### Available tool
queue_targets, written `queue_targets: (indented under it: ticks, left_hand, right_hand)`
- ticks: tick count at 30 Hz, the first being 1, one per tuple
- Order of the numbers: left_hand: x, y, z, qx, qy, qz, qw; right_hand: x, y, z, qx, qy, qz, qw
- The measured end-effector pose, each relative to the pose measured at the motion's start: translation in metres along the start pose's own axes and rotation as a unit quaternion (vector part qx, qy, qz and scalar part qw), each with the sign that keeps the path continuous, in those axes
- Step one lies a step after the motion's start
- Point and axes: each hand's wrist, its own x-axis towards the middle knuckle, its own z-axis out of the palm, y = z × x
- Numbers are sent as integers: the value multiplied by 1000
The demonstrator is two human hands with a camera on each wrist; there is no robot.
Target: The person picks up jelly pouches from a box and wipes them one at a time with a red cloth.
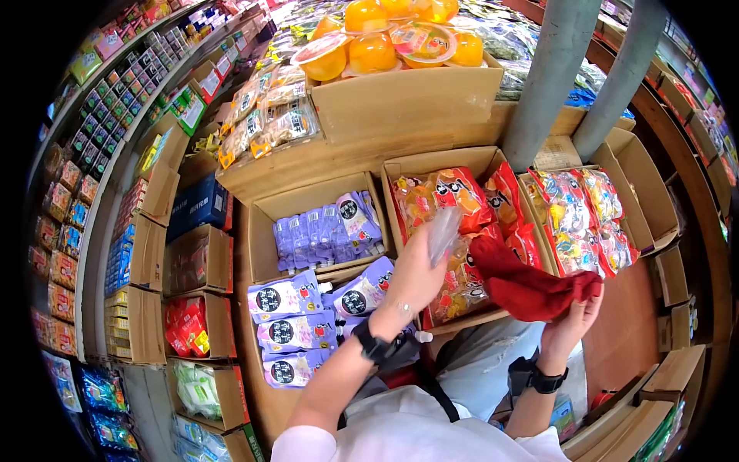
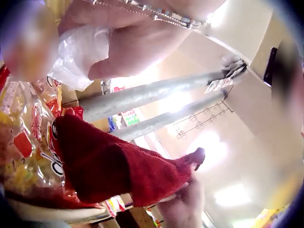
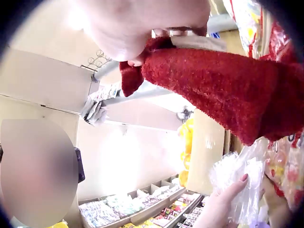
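A dark red cloth [image 1: 531, 285] hangs from the right hand [image 1: 571, 327], whose fingers pinch its right end. The cloth drapes over the red snack bags [image 1: 462, 192] in a cardboard box. The left hand [image 1: 412, 277] holds a crumpled clear plastic wrapper [image 1: 444, 235] above the same box. In the right wrist view the clear plastic [image 3: 240, 183] lies between the left hand's thumb and fingers, and the cloth [image 3: 213, 85] stretches from the right hand [image 3: 147, 28]. In the left wrist view the cloth [image 2: 123, 166] spans toward the right hand [image 2: 183, 204].
Purple pouches [image 1: 292, 331] lie left of the left forearm, with more in a box [image 1: 265, 208] behind. Orange jelly cups [image 1: 369, 54] fill a raised box. Two grey poles [image 1: 550, 85] rise at the back right. Stocked shelves [image 1: 115, 192] line the left side.
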Motion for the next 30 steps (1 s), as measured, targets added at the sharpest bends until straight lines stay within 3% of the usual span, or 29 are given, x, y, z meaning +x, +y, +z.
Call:
queue_targets:
  ticks: [2, 5, 8, 9, 12, 14, 17, 20, 26, 30]
  left_hand:
    - [24, -7, 6, 17, -24, 41, 999]
    - [54, -16, 6, 47, -154, 33, 986]
    - [68, -51, 15, 113, -216, 71, 967]
    - [67, -53, 15, 115, -192, 75, 972]
    - [55, -53, 15, 151, -124, 100, 976]
    - [47, -40, 13, 211, -73, 140, 965]
    - [53, -37, 5, 195, -48, 213, 956]
    - [65, -48, 2, 156, -125, 170, 965]
    - [62, -52, -3, 249, -64, 268, 929]
    - [54, -32, -21, 239, -107, 199, 944]
  right_hand:
    - [7, -4, -14, 5, -19, -8, 1000]
    - [5, -5, -20, -9, -15, 8, 1000]
    - [-9, -3, -15, -30, -28, 30, 999]
    - [-10, 0, -18, -23, -78, 26, 996]
    - [-17, 5, -19, -37, -111, 35, 993]
    - [-21, 3, -17, -48, -107, 49, 992]
    - [-25, 2, -15, -59, -93, 66, 992]
    - [-25, -1, -11, -51, -118, 71, 989]
    - [-31, -3, -7, -78, -152, 75, 982]
    - [-31, 1, -13, -103, -150, 74, 981]
